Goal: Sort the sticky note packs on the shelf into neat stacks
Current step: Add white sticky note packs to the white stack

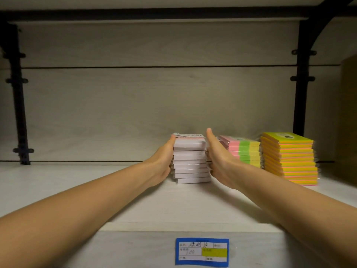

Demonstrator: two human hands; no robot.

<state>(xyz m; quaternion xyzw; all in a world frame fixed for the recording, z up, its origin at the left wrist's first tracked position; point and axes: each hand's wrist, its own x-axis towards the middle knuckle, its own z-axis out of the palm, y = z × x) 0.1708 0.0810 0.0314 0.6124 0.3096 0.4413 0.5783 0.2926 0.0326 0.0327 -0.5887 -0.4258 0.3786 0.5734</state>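
A stack of several pale pink and white sticky note packs (190, 161) stands upright in the middle of the shelf (96, 182). My left hand (163, 161) presses flat against the stack's left side. My right hand (219, 159) presses against its right side with the fingers straight. Right of it, partly hidden behind my right hand, is a lower stack of pink, green and yellow packs (245, 151). Furthest right stands a taller stack of yellow and orange packs (289, 159).
The pale wooden shelf has a back panel (154, 97) close behind the stacks and black metal posts (303, 84) at either side. A blue price label (202, 252) sticks to the shelf's front edge. A brown box side (348, 120) shows at far right.
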